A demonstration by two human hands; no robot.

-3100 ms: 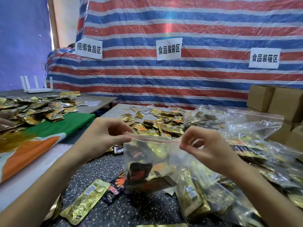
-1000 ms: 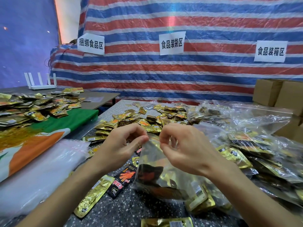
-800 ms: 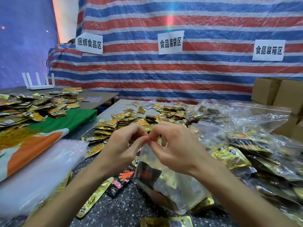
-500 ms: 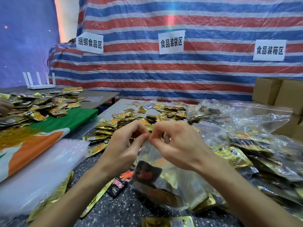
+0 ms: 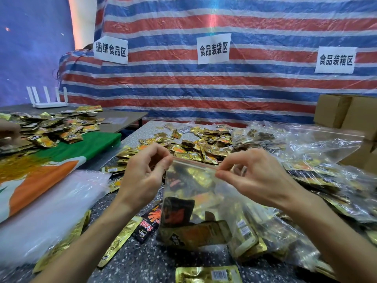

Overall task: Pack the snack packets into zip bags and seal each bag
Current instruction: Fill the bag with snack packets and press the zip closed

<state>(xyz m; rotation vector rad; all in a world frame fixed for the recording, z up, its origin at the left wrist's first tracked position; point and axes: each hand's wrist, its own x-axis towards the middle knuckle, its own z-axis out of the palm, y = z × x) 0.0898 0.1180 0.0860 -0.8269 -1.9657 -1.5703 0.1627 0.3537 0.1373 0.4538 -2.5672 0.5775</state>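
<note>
Speckled tabletop [image 5: 142, 264], front centre: a clear zip bag [image 5: 206, 186] holding snack packets [image 5: 193, 234] is held upright over it. Left hand [image 5: 142, 176] pinches the left end of the bag's seal strip; right hand [image 5: 259, 176] pinches the right end. Loose packets [image 5: 204, 148] lie behind, filled bags [image 5: 326, 180] at right, striped tarpaulin [image 5: 204, 88] beyond.

Bright, even light, brightest at the pale strip [image 5: 81, 27] far left. Glare glints off plastic bags [image 5: 326, 144] on the right. A rainbow flare streaks the tarp [image 5: 210, 21]; edges bend.
</note>
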